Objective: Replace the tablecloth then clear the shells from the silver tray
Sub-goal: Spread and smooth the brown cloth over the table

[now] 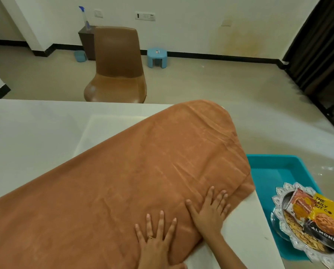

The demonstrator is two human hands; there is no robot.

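Observation:
An orange-brown tablecloth (135, 171) lies spread slantwise over the white table (32, 136), reaching its far right corner. My left hand (155, 239) presses flat on the cloth near the front, fingers spread, a ring on one finger. My right hand (210, 209) lies flat beside it at the cloth's right edge, fingers straight. To the right, off the table, a silver tray (280, 200) with an ornate rim holds shells (296, 229) and a yellow almond packet (321, 220).
The silver tray rests on a teal plastic tray (278, 167) right of the table. A brown chair (116, 65) stands behind the table's far edge. A small blue stool (157, 57) and a dark cabinet with a spray bottle (87, 18) stand by the wall.

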